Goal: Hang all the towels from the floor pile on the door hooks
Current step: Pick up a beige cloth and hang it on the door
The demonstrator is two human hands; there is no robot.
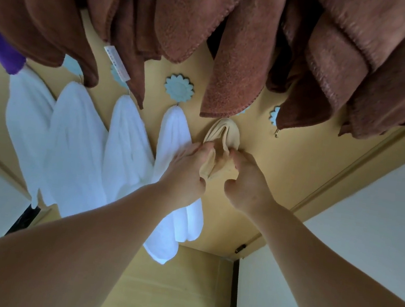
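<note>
Where hands (183,174) (249,185) pinch, tan towel (221,135) bunches; creased.

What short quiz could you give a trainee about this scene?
1. True or false: the left hand and the right hand both hold the beige towel.
2. How many white towels hang on the door? A) two B) four C) six
3. Fill in: in the picture, the free hook is to the ____ of the beige towel.
Key: 1 true; 2 B; 3 right.
</note>
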